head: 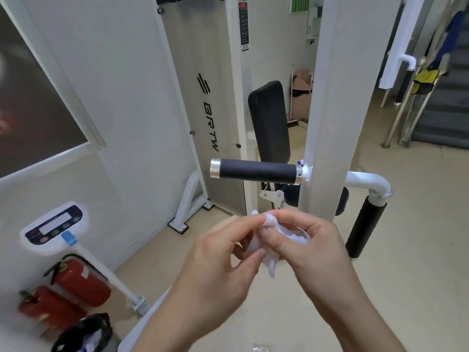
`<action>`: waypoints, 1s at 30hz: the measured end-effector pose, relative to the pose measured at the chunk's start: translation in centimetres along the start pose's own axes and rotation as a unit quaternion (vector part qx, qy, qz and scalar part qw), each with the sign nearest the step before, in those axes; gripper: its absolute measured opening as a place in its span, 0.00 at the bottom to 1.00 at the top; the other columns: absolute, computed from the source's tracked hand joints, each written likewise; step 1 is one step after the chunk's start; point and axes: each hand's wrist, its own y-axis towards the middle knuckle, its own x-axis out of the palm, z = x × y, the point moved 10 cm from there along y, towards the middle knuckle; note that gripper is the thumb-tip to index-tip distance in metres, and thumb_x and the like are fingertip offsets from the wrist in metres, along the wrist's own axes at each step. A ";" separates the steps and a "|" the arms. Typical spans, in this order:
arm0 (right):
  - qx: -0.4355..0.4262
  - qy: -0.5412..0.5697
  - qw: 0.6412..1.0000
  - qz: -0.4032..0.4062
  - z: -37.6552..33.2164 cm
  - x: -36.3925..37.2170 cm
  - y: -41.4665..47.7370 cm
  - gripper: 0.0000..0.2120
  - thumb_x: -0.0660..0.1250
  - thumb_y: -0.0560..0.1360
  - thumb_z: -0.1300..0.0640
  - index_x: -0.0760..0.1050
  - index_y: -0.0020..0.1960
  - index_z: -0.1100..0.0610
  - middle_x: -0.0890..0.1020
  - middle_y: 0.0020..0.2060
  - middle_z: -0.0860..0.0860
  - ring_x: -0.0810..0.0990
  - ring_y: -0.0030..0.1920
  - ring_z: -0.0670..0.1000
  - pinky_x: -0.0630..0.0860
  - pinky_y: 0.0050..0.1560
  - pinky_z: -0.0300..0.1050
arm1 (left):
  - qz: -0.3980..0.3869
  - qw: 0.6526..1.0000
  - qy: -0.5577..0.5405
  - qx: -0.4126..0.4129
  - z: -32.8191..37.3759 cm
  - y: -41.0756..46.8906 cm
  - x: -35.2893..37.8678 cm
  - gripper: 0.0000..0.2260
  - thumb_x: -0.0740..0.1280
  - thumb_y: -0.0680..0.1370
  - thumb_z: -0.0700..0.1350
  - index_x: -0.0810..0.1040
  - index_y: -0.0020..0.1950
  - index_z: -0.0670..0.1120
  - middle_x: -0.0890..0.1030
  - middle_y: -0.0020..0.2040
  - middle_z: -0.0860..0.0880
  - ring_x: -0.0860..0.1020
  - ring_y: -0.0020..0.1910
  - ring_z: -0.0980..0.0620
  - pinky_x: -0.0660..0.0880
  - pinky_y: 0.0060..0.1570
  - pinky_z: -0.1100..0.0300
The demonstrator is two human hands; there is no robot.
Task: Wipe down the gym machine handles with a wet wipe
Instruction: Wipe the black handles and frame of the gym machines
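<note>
Wet wipe (pixel 297 236) is bunched between both hands, just below the horizontal handle (pixel 256 172) and not touching it. Left hand (pixel 218 265) pinches one edge, right hand (pixel 314 247) grips the rest. I read this as prep: opening the wipe out, wiping not started. Next move needs the wipe spread flat, then wrapped round the black grip. Second handle (pixel 365 227) hangs lower right
</note>
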 end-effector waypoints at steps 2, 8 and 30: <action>-0.024 -0.043 0.999 -0.002 -0.4 0.5 -0.1 0.08 0.70 0.73 0.60 0.84 0.46 0.49 0.86 0.40 0.47 0.84 0.45 0.46 0.80 0.46 0.42 | -0.001 1.000 0.002 0.012 0.3 -0.2 -0.8 0.18 0.69 0.72 0.40 0.77 0.58 0.58 0.81 0.45 0.57 0.78 0.41 0.53 0.76 0.41 0.63; -0.207 -0.328 0.913 0.130 -4.6 1.8 0.6 0.08 0.65 0.76 0.52 0.83 0.48 0.46 0.78 0.43 0.41 0.74 0.49 0.45 0.70 0.49 0.36 | 0.183 0.983 0.015 -0.026 -3.5 2.3 -8.5 0.08 0.71 0.74 0.41 0.83 0.50 0.54 0.81 0.43 0.56 0.78 0.41 0.55 0.75 0.40 0.65; -0.290 -0.505 0.766 0.272 -5.6 7.5 5.5 0.14 0.59 0.75 0.65 0.80 0.54 0.58 0.79 0.42 0.51 0.72 0.39 0.53 0.73 0.37 0.47 | 0.051 0.990 -0.129 -0.026 -8.6 9.2 -6.6 0.11 0.71 0.74 0.39 0.82 0.53 0.52 0.84 0.44 0.57 0.82 0.44 0.57 0.78 0.44 0.64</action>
